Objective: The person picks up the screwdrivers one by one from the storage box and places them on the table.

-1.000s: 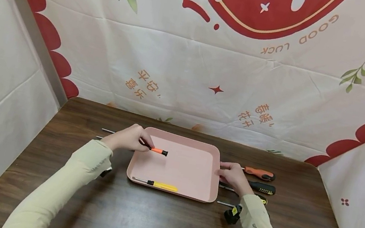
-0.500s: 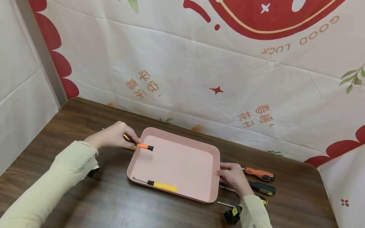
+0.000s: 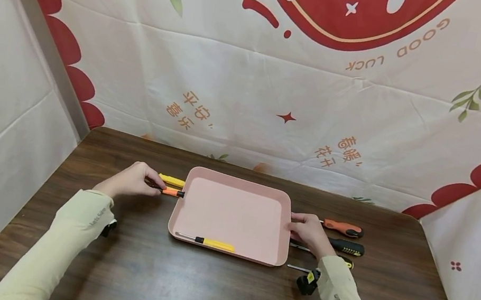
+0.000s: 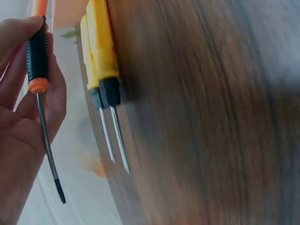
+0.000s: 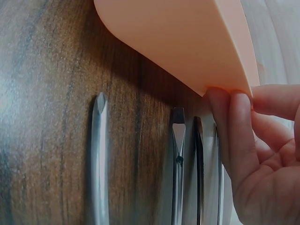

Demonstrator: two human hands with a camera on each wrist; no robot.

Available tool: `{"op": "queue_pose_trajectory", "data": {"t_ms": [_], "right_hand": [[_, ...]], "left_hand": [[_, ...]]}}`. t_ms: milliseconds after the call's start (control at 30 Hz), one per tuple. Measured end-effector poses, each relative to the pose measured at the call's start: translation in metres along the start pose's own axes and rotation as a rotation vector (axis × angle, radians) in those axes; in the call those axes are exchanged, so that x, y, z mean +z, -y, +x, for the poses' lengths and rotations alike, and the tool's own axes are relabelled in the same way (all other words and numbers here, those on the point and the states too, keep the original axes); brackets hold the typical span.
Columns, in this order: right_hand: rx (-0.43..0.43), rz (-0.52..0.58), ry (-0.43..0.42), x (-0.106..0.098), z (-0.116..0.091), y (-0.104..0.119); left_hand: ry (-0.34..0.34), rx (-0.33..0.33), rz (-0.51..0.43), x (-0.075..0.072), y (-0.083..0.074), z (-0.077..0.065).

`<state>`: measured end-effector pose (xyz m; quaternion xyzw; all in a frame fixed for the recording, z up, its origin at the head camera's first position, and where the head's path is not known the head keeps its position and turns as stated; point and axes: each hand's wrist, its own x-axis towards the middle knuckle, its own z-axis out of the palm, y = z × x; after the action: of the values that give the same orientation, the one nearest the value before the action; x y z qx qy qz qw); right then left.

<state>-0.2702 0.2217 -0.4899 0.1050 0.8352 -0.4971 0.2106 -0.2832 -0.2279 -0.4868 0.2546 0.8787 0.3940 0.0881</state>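
Note:
In my left hand [image 3: 136, 180] I hold a screwdriver [image 4: 37, 54] by its black-and-orange handle; its shank points away from the tray. The handle's end is right at the left rim of the pink tray [image 3: 235, 208]. Two yellow-handled screwdrivers [image 4: 102, 47] lie side by side on the table near this hand. My right hand [image 3: 309, 232] pinches the tray's right rim, thumb on one face and fingers on the other. Inside the tray, along its near side, lies a yellow screwdriver [image 3: 218, 245] with a black collar.
Right of the tray lie several screwdrivers, among them an orange-handled one [image 3: 342, 228] and a black-handled one [image 3: 346, 247], partly hidden by my right hand and sleeve. Their blades point toward the tray. A white printed cloth [image 3: 241, 91] hangs behind the brown table [image 3: 177, 289].
My left hand has moved left with the screwdriver, from over the tray to beside its left rim. The yellow handles left of the tray have come into view. My right hand stays on the rim.

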Motion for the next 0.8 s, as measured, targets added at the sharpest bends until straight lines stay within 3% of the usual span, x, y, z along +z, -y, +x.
{"op": "queue_pose_trajectory", "data": {"t_ms": [533,800], "right_hand": [[0.003,0.013,-0.001,-0.002,0.001,-0.001],[-0.001,0.022,0.005,-0.001,0.002,-0.003]], "left_hand": [[-0.021,-0.069,0.025,-0.002,0.018,-0.012],[0.026,-0.021,0.072,0.008,0.026,-0.012]]}}
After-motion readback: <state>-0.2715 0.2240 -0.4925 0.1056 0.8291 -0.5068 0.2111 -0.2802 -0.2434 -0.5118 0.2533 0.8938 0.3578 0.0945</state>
